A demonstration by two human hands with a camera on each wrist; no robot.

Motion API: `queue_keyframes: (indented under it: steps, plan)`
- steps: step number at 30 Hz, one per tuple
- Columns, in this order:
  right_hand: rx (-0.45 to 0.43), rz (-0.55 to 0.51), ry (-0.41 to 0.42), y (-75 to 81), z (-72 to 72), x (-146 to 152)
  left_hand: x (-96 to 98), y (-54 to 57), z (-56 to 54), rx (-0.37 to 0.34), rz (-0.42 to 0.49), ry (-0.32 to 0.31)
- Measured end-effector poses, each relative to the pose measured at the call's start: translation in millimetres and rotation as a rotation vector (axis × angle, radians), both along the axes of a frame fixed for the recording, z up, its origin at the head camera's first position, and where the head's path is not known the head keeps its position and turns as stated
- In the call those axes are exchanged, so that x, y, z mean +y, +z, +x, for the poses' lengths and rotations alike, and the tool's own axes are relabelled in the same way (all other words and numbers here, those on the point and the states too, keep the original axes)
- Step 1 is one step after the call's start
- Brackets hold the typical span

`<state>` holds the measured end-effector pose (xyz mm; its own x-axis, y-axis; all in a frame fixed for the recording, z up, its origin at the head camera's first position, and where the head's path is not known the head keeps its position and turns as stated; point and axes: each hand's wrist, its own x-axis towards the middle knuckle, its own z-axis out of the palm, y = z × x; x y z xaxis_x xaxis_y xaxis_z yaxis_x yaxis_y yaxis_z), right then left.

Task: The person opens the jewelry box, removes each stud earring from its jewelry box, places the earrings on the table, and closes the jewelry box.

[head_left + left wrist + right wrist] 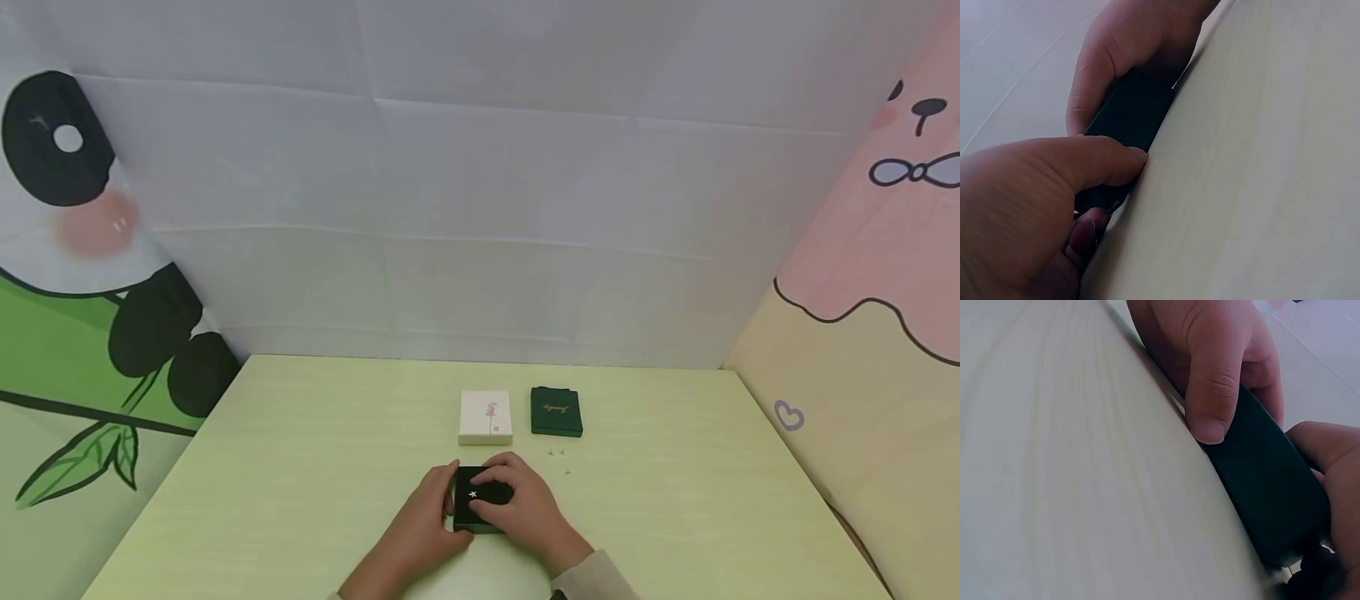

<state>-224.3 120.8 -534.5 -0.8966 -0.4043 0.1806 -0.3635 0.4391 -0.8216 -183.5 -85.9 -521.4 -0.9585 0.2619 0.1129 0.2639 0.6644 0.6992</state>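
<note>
A small dark green box (480, 527) with a black pad inside lies on the table. On the pad sits a tiny silver star-shaped piece (472, 494). My left hand (427, 521) grips the box at its left side, with the thumb on the near wall (1266, 481) and fingers at the left edge. My right hand (525, 508) reaches over the box from the right. Its thumb and index fingertips rest on the pad on either side of the star, apart from each other. The wrist views show the box from its near side, and the star is hidden there.
Behind the hands stand a white box (484, 418) with a pink flower print and a dark green lid or box (557, 412) with gold lettering. Several tiny metallic pieces (567, 472) lie in front of them on the pale table (675, 492). Cloth walls (480, 208) enclose it.
</note>
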Motion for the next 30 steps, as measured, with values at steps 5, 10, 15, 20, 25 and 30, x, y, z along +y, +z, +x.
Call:
queue_keyframes:
  steps: [5,10,15,20,25,30]
  plan:
    - [-0.008,-0.001,0.000,2.5,2.0,-1.7,-0.4,0.7,1.6,-0.003,-0.004,0.004]
    - [0.013,0.020,-0.007,5.4,2.3,-1.7,0.2,-0.3,1.1,-0.019,-0.008,0.007]
    - [0.018,0.027,0.001,8.5,2.0,-2.5,-0.4,-0.8,0.5,-0.028,-0.013,0.013]
    - [-0.003,0.024,0.006,12.7,3.1,-2.9,-1.1,-0.3,0.4,-0.035,-0.012,0.006]
    - [-0.033,0.036,-0.005,13.8,2.7,-3.1,-0.7,0.6,0.9,-0.030,-0.005,0.008]
    - [-0.039,0.046,-0.014,12.2,2.2,-2.5,0.2,0.6,0.7,-0.025,-0.007,0.010]
